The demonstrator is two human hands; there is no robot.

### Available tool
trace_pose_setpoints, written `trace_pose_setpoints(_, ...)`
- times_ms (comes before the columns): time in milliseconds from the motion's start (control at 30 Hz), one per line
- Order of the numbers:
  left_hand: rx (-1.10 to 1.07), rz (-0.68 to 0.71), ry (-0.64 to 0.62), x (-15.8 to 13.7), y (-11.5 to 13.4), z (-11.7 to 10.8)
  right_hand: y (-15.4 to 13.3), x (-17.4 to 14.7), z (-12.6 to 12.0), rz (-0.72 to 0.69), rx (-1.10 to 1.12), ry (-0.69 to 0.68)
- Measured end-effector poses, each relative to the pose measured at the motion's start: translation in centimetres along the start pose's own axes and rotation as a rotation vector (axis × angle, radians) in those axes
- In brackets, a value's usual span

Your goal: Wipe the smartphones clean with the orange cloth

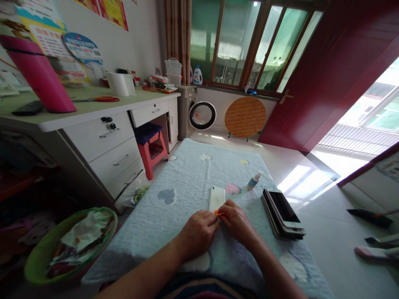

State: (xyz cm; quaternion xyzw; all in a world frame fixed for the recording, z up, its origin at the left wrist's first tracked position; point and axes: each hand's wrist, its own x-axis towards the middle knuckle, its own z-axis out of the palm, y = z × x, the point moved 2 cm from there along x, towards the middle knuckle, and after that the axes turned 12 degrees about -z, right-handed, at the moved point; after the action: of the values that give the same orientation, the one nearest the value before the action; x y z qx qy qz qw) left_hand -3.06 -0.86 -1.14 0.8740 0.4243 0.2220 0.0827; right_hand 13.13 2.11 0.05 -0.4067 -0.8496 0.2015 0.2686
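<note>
A white smartphone [216, 196] lies back up on a pale blue quilted cover [183, 178], its near end hidden by my hands. Just over that end, my left hand [199, 231] and my right hand [235, 219] meet with fingers pinched on a small, soft-looking orange piece [217, 213], too covered to name. To the right stands a small spray bottle [254, 180] with a white top. Nearer me on that side is a stack of several phones and tablets [283, 211], the top one with a dark screen and white frame.
On the left, a desk [149, 101] carries a pink flask [42, 77], orange-handled scissors [106, 99] and a paper roll [121, 84]. Below are a red stool [152, 153] and a green bin [107, 238] with rubbish. A washing machine [186, 97] with its door ajar stands at the back.
</note>
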Motion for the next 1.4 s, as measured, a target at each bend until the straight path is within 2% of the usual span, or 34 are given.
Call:
trace_pose_setpoints(133,0.04,-0.114,-0.007,-0.2,1.3,0.7,0.5,-0.2,0.4,0.001,-0.056,-0.027)
trace_pose_setpoints(267,0.188,-0.22,-0.026,-0.5,3.0,1.2,1.7,1.1,0.2,0.002,-0.149,-0.031)
trace_pose_setpoints(467,0.27,-0.258,-0.018,-0.8,4.2,2.3,4.3,4.9,-0.5,0.074,-0.248,-0.019)
trace_pose_setpoints(600,0.325,-0.251,0.008,-0.5,4.6,3.2,4.7,6.7,-0.2,0.142,-0.291,-0.024)
trace_pose_setpoints(767,0.409,-0.196,0.082,-0.2,5.3,3.4,3.7,6.5,0.7,0.012,-0.268,-0.021)
trace_pose_setpoints(933,0.362,-0.188,0.096,-0.5,5.1,3.8,2.1,4.9,0.8,-0.139,-0.124,-0.127)
trace_pose_setpoints(1067,0.197,-0.158,0.138,-0.9,4.4,4.6,1.0,4.0,0.7,-0.187,-0.039,-0.266)
trace_pose_setpoints(1167,0.159,-0.122,0.131,-1.1,4.1,4.7,0.6,3.8,0.9,-0.217,0.032,-0.375)
trace_pose_setpoints(1400,0.207,-0.117,0.074,-0.7,4.1,3.9,0.4,4.8,1.0,-0.252,-0.08,-0.439)
